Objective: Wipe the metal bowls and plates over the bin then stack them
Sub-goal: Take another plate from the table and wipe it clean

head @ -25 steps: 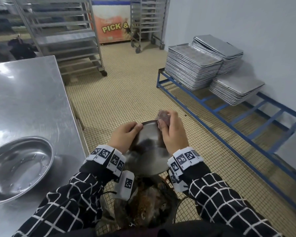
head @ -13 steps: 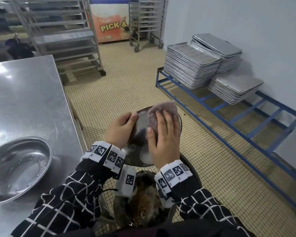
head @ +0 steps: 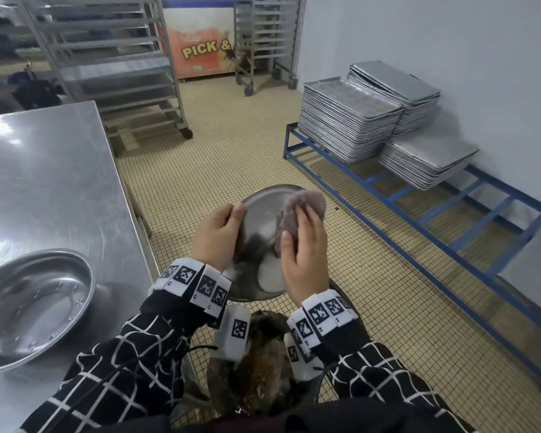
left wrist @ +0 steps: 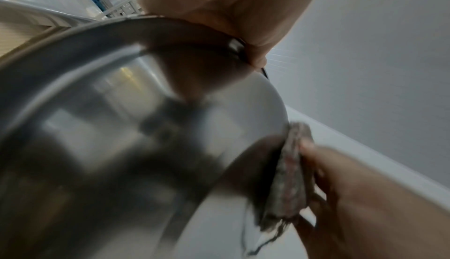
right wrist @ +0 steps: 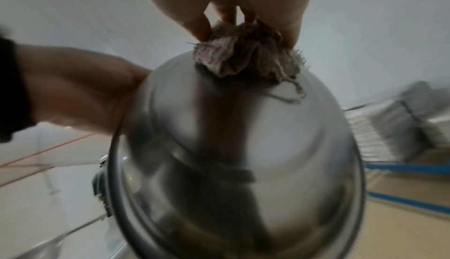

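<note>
Two metal bowls are showing: one [head: 263, 220] is being held over the floor near the steel table's right edge, the other [head: 28, 304] is sitting at the table's [head: 50, 170] near left part. One cloth [head: 297, 207] is lying against the held bowl. One bin [head: 263, 379] is standing below it. Three stacks of baking trays [head: 347, 120] are resting at the far end of one blue floor rack [head: 450, 214]. Two wheeled tray racks [head: 113, 57] are standing beyond the table's far edge.

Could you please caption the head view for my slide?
Left hand grips a metal plate over the bin; right hand wipes with a cloth.
</note>
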